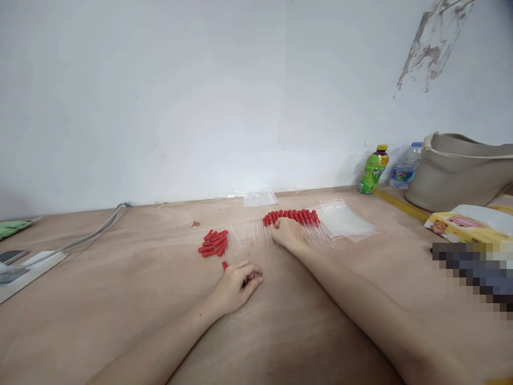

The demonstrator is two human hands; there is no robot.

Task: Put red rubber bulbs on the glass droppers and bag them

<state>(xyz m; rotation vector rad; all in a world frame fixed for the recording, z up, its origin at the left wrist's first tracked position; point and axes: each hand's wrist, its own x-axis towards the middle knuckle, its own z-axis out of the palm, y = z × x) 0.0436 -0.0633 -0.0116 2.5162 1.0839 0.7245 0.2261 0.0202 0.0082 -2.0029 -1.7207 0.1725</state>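
My right hand [289, 232] is closed at the row of red rubber bulbs [300, 216], its fingertips against the row's left part; what they pinch is hidden. Thin clear tubes [318, 235] run down from these bulbs, like droppers. More thin clear tubes [258, 234] lie side by side just left of that hand. My left hand [237, 286] rests on the table nearer to me, fingers loosely curled and thumb apart, with nothing visible in it. One red bulb [224, 265] lies against its far side. Beyond it sits a pile of loose red bulbs [214, 243], with tubes [234, 239] alongside.
Clear plastic bags [347, 220] lie right of the row, another bag [260, 200] near the wall. At the right stand a green bottle [372, 170], a water bottle [405, 167], a grey bin [460, 174] and a yellow packet [460, 224]. A grey cable [94, 233] crosses the left.
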